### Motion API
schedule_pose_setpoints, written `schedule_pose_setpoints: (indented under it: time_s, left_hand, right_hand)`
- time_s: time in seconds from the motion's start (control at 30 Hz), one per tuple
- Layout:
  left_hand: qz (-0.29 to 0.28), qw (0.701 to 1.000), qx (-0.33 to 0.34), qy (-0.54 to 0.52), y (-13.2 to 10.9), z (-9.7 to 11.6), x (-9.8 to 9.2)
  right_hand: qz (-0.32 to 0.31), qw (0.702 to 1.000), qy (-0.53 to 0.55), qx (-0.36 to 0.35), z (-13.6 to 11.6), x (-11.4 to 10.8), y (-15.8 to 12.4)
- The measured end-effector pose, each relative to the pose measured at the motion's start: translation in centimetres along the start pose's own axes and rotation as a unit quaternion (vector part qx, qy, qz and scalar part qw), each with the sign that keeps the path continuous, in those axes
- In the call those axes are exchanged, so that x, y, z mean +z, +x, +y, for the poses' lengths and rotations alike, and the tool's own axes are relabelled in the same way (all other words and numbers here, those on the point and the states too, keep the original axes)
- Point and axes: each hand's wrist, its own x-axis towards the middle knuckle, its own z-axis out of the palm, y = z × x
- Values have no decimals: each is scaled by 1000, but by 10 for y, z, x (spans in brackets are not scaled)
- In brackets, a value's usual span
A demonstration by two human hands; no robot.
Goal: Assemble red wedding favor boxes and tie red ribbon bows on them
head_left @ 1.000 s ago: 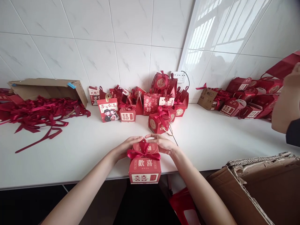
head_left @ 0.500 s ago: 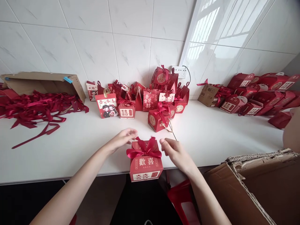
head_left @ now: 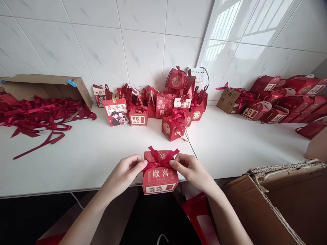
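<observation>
A red gift box (head_left: 160, 178) with pale printed characters stands at the table's front edge, between my hands. Across its top lies a dark red ribbon (head_left: 160, 162) tied in a bow, with two loose tails pointing up and away. My left hand (head_left: 130, 170) pinches the bow's left loop between thumb and fingers. On the other side, my right hand (head_left: 187, 166) pinches the right loop close to the box's upper right corner. Both loops are partly covered by my fingers.
Several finished-looking red boxes (head_left: 173, 127) stand by the wall. A heap of red ribbons (head_left: 43, 114) spills from a cardboard box (head_left: 84, 93) at left. More red boxes (head_left: 293, 105) are stacked at right, above a large open carton (head_left: 255, 197). A red stool (head_left: 196, 214) is below.
Both hands have closed in on the bow from either side and taken hold of its loops. The box stays at the table edge.
</observation>
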Motion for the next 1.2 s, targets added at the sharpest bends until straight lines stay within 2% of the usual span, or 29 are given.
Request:
schedule_pose_setpoints:
  time_s: [0.2, 0.37, 0.47, 0.53, 0.63, 0.7, 0.8, 0.93, 1.03, 1.1, 1.2]
  left_hand:
    - [-31, 995, 46, -79, -1, -15, 3]
    - [-35, 995, 66, -66, 1, -22, 4]
    - [-23, 997, 68, 4, -2, -12, -2]
    - [24, 993, 94, 68, -4, 3, -6]
    - [89, 963, 185, 176, -2, 27, -5]
    - [81, 935, 242, 247, 3, 35, 0]
    - [84, 892, 311, 318, 14, 29, 8]
    - [134, 848, 397, 325, 33, 6, 12]
    - [149, 843, 407, 320, 34, -1, 14]
    - [132, 848, 389, 334, 26, 4, 16]
    - [101, 861, 349, 355, 16, 17, 17]
  right_hand:
    - [-20, 991, 132, 6, 7, 1, 5]
    - [-20, 977, 212, 17, 13, 4, 7]
    - [-20, 984, 175, 10, 11, 1, 6]
    - [1, 991, 134, -7, 7, -3, 7]
    - [56, 996, 70, -29, 0, -9, 14]
    - [69, 996, 34, -44, -5, -9, 20]
    - [71, 994, 8, -78, -12, -6, 31]
    - [97, 988, -43, -113, -17, -5, 46]
    - [44, 990, -73, -108, -19, -7, 54]
    - [16, 991, -90, -103, -20, -8, 56]
    - [6, 990, -109, -89, -22, -7, 56]
